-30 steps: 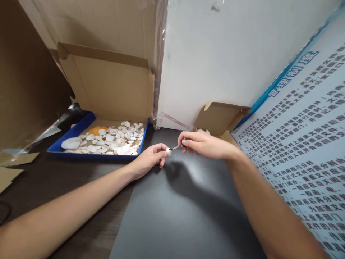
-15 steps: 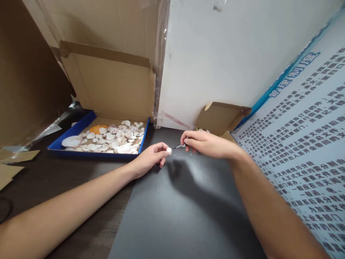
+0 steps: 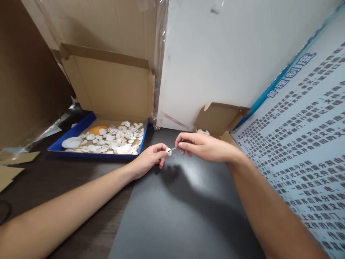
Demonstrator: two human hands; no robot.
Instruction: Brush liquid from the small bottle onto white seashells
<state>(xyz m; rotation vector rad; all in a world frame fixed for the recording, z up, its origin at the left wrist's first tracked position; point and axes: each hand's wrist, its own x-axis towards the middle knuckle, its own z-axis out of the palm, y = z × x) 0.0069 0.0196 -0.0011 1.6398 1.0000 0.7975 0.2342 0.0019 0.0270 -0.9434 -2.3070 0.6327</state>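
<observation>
Between thumb and fingertips, my left hand (image 3: pixel 151 157) pinches a small white seashell (image 3: pixel 169 153) above the grey mat. My right hand (image 3: pixel 198 145) is closed around a slim grey tool with a dark tip (image 3: pixel 174 148), held like a pen; its exact kind is too small to make out. That dark tip lies at the shell, seemingly touching it. Left of my left hand is a blue-edged cardboard box (image 3: pixel 94 154) with its lid raised, holding many white shells (image 3: pixel 107 138) and an orange one (image 3: pixel 97 130).
Behind my right hand stands a smaller open cardboard box (image 3: pixel 219 117) with pale shells (image 3: pixel 203 132) in it. A grey mat (image 3: pixel 172 223) covers part of the dark table (image 3: pixel 88 201). Cardboard and white panels rise at the back; a printed poster (image 3: pixel 302 144) is at the right.
My right hand has moved left, bringing the tool's dark tip from just beside the shell onto it. My left hand has stayed nearly still, and the shell looks slightly turned.
</observation>
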